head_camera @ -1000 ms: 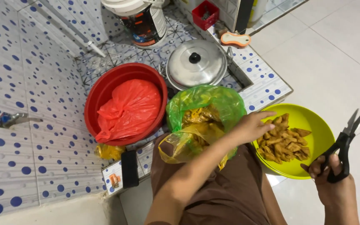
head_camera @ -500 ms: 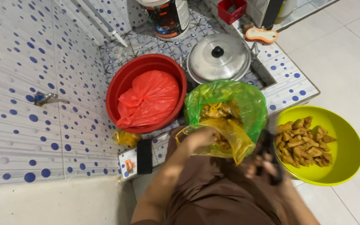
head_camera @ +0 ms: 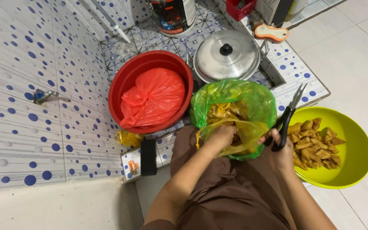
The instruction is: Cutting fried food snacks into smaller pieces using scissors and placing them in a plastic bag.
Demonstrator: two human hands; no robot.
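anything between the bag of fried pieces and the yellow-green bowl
Only the right hand with its black scissors, which sit between the green bag and the yellow-green bowl. The left hand is already inside the bag.

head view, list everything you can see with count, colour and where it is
green bag: 1, green see-through plastic, centre, holding yellow-brown pieces
yellow inner bag: 1, yellow, at the green bag's mouth
yellow bowl: 1, yellow-green, on the floor at right, holding cut brown pieces
red basin: 1, red, left of the green bag
red bag: 1, red plastic, inside the basin
pot lid: 1, silver with black knob, behind the green bag
brush: 1, orange and white, top right
tap: 1, metal, on the dotted wall at left
scissors: 1, black, in the right hand
left hand: fingers in the yellow bag
right hand: fingers around the scissors' handles
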